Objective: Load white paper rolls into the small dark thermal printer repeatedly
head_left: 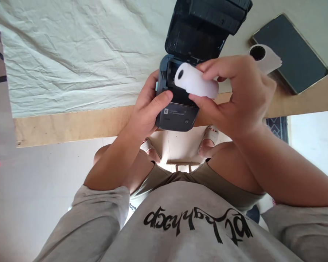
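A dark portable label printer [177, 118] is held near the table's front edge, its black lid [198, 32] swung up and away from me. Wrapped round the printer's left side is my left hand [147, 103], its thumb on the rim of the open bay. My right hand [235, 89] pinches a white paper roll [198, 80] between thumb and fingers. The roll is tilted over the bay, its dark core hole facing left. Whether it touches the bay cannot be told.
A second white paper roll [266, 60] rests by a dark phone [295, 54] at the right of the table. A pale wrinkled cloth [79, 54] covers the top, with the bare wooden edge [71, 129] along the front. Below are my legs and a small wooden stool [183, 163].
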### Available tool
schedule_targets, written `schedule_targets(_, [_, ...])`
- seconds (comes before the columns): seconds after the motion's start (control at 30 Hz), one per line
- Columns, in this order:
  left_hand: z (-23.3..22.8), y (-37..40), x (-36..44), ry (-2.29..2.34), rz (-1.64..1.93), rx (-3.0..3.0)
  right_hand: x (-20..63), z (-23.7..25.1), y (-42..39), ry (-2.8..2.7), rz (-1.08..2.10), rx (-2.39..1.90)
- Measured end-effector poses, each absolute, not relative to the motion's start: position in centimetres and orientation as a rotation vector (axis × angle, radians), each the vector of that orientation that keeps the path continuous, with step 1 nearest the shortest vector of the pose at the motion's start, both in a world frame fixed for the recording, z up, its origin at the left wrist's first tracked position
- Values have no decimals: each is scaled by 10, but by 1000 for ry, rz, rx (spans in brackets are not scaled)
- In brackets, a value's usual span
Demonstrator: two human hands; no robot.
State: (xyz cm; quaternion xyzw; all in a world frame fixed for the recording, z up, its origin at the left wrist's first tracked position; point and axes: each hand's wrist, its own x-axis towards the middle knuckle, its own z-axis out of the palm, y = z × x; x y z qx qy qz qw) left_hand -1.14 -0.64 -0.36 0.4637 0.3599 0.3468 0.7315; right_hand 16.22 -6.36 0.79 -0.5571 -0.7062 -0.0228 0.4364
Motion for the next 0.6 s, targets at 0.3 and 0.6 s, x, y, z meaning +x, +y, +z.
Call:
schedule_targets(0.3, [-6, -6, -8, 788, 768, 1035, 157, 9, -50, -1762, 53, -1564])
schedule_targets(0.6, [-2, -2, -15, 684, 740, 1112, 148, -2, -67, -1915, -93, -1183])
